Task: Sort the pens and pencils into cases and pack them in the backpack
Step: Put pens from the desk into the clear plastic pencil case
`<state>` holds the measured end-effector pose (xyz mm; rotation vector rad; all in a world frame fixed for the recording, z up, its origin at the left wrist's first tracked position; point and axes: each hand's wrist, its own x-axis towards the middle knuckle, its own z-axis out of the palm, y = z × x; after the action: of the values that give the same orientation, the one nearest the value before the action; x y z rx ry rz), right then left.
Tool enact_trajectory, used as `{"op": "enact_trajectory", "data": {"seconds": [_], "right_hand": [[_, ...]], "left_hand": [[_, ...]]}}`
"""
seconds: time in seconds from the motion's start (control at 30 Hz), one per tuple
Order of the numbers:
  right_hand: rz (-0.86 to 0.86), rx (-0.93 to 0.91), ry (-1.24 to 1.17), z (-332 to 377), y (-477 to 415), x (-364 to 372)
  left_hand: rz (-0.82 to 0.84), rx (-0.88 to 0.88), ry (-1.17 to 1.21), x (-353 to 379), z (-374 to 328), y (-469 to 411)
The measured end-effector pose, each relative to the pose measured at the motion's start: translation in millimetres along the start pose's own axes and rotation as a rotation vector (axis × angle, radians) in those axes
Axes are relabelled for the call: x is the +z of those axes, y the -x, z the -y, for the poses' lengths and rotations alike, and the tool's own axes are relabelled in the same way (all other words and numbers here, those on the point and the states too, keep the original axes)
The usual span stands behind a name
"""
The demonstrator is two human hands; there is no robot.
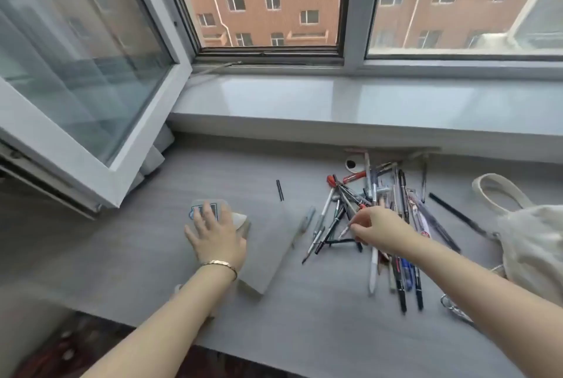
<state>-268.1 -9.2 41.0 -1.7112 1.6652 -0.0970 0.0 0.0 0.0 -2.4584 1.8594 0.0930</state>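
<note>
A heap of pens and pencils (380, 203) lies on the grey desk (304, 310), right of centre. My right hand (376, 229) reaches into the heap, its fingertips pinched on a thin pen (345, 229). A flat grey pencil case (268, 252) lies left of the heap. My left hand (217, 239) rests flat on the case's far left end, fingers spread, over a blue-and-white label (202, 211). A cream cloth bag (530, 243) with a looped strap sits at the right edge.
One short black pen (279, 190) lies alone behind the case. A small round white object (352, 163) sits at the back by the window sill (365, 103). An open window sash (85, 88) juts over the desk's left end. A metal ring (454, 307) lies near the bag.
</note>
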Motion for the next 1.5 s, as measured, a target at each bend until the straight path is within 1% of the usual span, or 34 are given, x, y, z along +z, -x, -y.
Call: {"op": "enact_trajectory", "data": {"seconds": [0.03,0.07,0.13,0.17,0.23,0.33,0.37,0.4,0.47,0.5,0.57,0.6,0.67,0.73,0.8,0.83,0.9,0.97,1.2,1.3,1.33,1.4,1.43,1.47,1.5], "right_hand": [[0.010,0.012,-0.007,0,-3,5],[0.012,0.023,-0.024,3,-5,8],[0.036,0.023,-0.014,6,-4,18],[0.046,0.027,-0.018,9,-6,22],[0.043,0.038,-0.029,13,-8,28],[0.011,0.029,-0.056,20,-6,34],[-0.015,0.017,-0.075,24,-4,36],[-0.044,0.003,-0.116,28,-1,37],[-0.068,0.006,-0.329,41,7,37],[-0.039,0.017,-0.480,49,12,37],[0.060,0.019,-0.742,62,21,38],[0.101,0.014,-0.827,63,24,39],[0.124,0.031,-0.955,59,30,38],[0.112,0.057,-1.029,49,36,37],[0.047,0.022,-0.981,37,45,35],[0.018,0.009,-0.942,34,48,35],[-0.031,0.000,-0.874,21,53,37],[-0.041,-0.018,-0.864,11,57,42],[-0.078,0.002,-1.056,-12,68,49],[-0.135,0.033,-1.082,-16,70,55],[-0.170,0.053,-1.068,-19,70,60],[-0.278,0.150,-0.942,-24,68,64],[-0.292,0.181,-0.859,-26,66,62],[-0.265,0.197,-0.803,-29,62,57],[-0.243,0.207,-0.807,-32,59,53]], "left_hand": [[0.133,-0.136,-0.016,1,10,-7],[0.232,-0.228,-0.011,-2,17,-11],[0.376,-0.349,0.080,0,38,-24],[0.412,-0.366,0.146,3,44,-29],[0.443,-0.330,0.193,0,49,-31],[0.403,-0.235,0.279,-15,43,-29],[0.389,-0.197,0.372,-25,36,-26],[0.394,-0.156,0.516,-34,28,-23],[0.471,-0.065,0.828,-50,5,-17],[0.526,-0.026,0.946,-57,-7,-12],[0.657,0.035,1.136,-65,-32,1],[0.715,0.064,1.174,-67,-43,9],[0.782,0.140,1.134,-65,-61,23],[0.819,0.227,1.027,-60,-75,37],[0.848,0.310,0.937,-57,-89,53],[0.859,0.319,0.917,-56,-94,59],[0.888,0.312,0.912,-56,-105,68],[0.925,0.292,0.894,-57,-112,73],[0.962,0.232,0.907,-53,-135,95],[0.962,0.191,0.928,-47,-142,99],[0.951,0.175,0.954,-44,-144,100],[0.946,0.130,1.029,-36,-144,104],[0.967,0.101,1.072,-33,-142,107],[0.986,0.055,1.110,-30,-141,108],[1.013,-0.014,1.149,-28,-141,107]]}}
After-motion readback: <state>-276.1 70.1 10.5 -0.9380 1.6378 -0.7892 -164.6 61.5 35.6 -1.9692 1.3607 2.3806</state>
